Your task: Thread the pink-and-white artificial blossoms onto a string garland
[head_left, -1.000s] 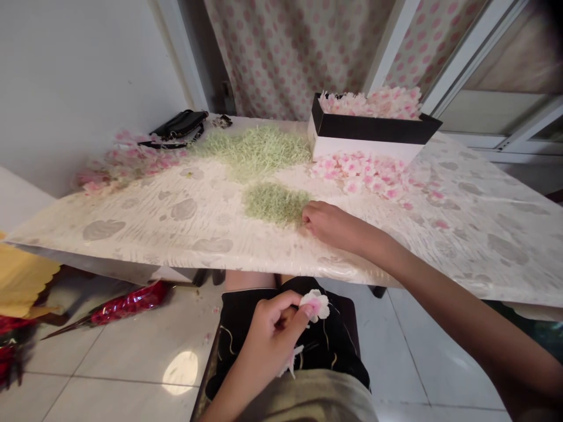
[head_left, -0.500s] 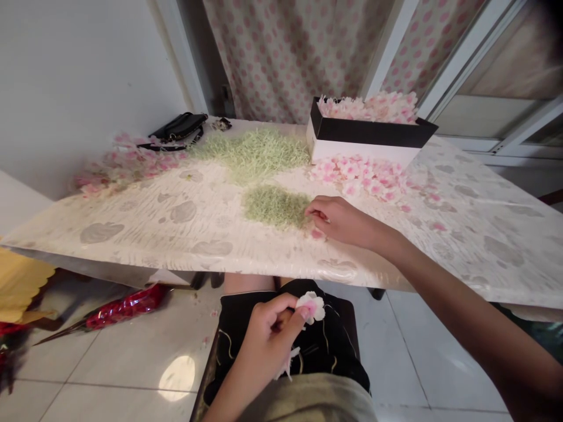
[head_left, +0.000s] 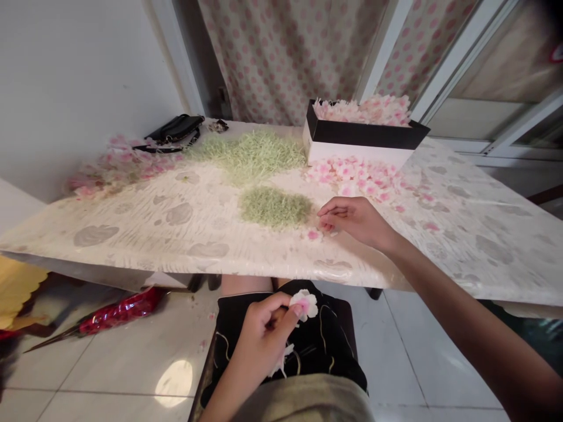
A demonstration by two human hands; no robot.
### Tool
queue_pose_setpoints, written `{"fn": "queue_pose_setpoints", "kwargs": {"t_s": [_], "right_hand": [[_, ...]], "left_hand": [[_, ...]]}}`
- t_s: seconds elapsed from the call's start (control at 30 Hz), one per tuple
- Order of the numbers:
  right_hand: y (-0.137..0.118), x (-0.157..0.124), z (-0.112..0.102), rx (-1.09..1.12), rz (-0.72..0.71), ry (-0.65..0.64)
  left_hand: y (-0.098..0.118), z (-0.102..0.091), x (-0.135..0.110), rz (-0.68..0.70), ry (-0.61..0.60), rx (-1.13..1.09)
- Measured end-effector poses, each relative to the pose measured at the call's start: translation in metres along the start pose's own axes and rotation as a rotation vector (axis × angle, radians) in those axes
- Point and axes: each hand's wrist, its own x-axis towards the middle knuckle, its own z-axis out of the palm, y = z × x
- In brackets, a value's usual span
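Observation:
My left hand [head_left: 268, 331] is above my lap, thumb and fingers closed on a white artificial flower [head_left: 304, 305] with a pink centre. More white petals [head_left: 281, 358] show below that hand. Over the table, my right hand [head_left: 352, 218] has its fingers loosely bent and slightly apart, with nothing visible held in them. Just left of and below its fingertips, a small pink-and-white flower [head_left: 313, 234] lies on the tablecloth. A small mound of pale green shredded filler [head_left: 275, 206] sits left of the right hand.
A black-and-white box [head_left: 360, 143] full of pink flowers stands at the back right, with loose flowers [head_left: 358, 176] before it. A bigger heap of green shreds [head_left: 259, 153], a black bag [head_left: 178, 128] and pink flowers [head_left: 116, 167] lie farther left. A red-wrapped bundle [head_left: 118, 310] lies on the floor.
My right hand has drawn slightly right, away from the small green mound, uncovering more of the flower beside it. My left hand still holds its flower. The view has shifted slightly.

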Motion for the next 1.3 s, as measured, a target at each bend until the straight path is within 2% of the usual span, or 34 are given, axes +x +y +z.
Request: {"fn": "queue_pose_setpoints", "kwargs": {"t_s": [0.27,0.47,0.63,0.77,0.9,1.0,1.1,1.17,1.3], "right_hand": [[0.015,0.005,-0.013,-0.216,0.042,0.086],[0.014,0.004,-0.018,-0.514,-0.005,0.134],[0.013,0.007,-0.019,-0.565,-0.054,0.111],[0.002,-0.001,-0.021,-0.451,-0.079,0.083],[-0.025,-0.031,-0.012,-0.265,-0.072,0.033],[-0.045,-0.063,0.003,0.016,-0.065,-0.115],[-0.052,-0.090,0.020,0.145,-0.083,-0.202],[-0.050,-0.101,0.030,0.184,-0.061,-0.196],[-0.042,-0.107,0.045,0.370,-0.037,-0.103]], "left_hand": [[-0.005,-0.001,0.001,-0.008,-0.006,0.002],[-0.003,-0.001,0.001,0.005,0.001,0.032],[-0.003,-0.002,0.001,0.031,0.009,0.051],[-0.001,-0.004,0.002,0.066,0.041,0.058],[0.009,-0.003,0.002,0.117,0.066,0.077],[0.018,-0.001,-0.001,0.175,0.069,0.108],[0.024,0.002,-0.003,0.236,0.050,0.138],[0.027,0.003,-0.005,0.271,0.029,0.147],[0.029,0.004,-0.007,0.316,0.002,0.159]]}}
